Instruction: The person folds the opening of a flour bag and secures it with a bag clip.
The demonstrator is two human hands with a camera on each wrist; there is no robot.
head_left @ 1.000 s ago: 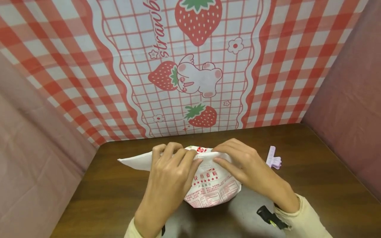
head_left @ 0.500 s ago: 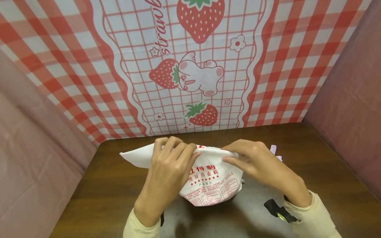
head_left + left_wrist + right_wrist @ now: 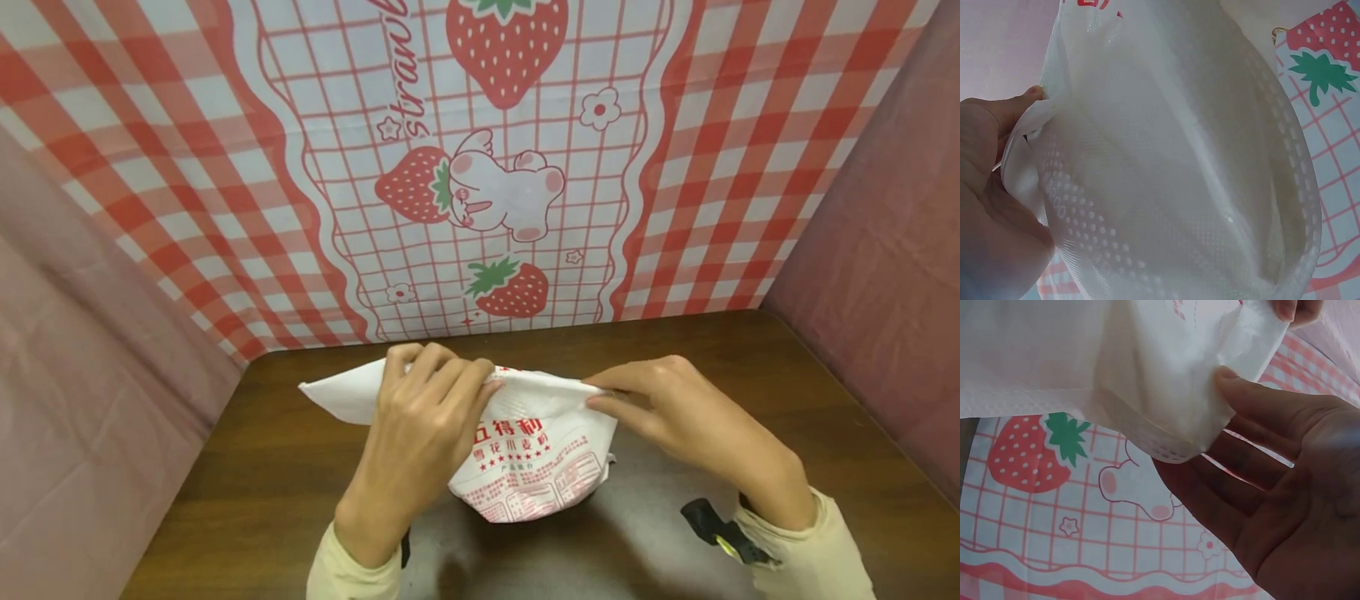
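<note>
A white flour bag (image 3: 532, 467) with red print stands in the middle of the wooden table, its top folded over. My left hand (image 3: 423, 433) grips the folded edge left of the middle, and a pointed white flap sticks out beyond it. At the right end of the fold, my right hand (image 3: 697, 417) pinches the bag between thumb and fingers. In the left wrist view, the left hand (image 3: 991, 187) holds the edge of the white plastic. The right wrist view has the right hand's thumb and fingers (image 3: 1254, 394) on either side of the bag's corner.
The brown tabletop (image 3: 225, 492) extends around the bag. Behind it hangs a red and white strawberry cloth (image 3: 510, 183), with pink curtains (image 3: 82, 350) at the sides. A black strap (image 3: 723, 533) is on the right wrist.
My right hand has slid right along the fold to the bag's end, uncovering more red print. The purple clip seen earlier at the right is now hidden from view. My left hand keeps its grip.
</note>
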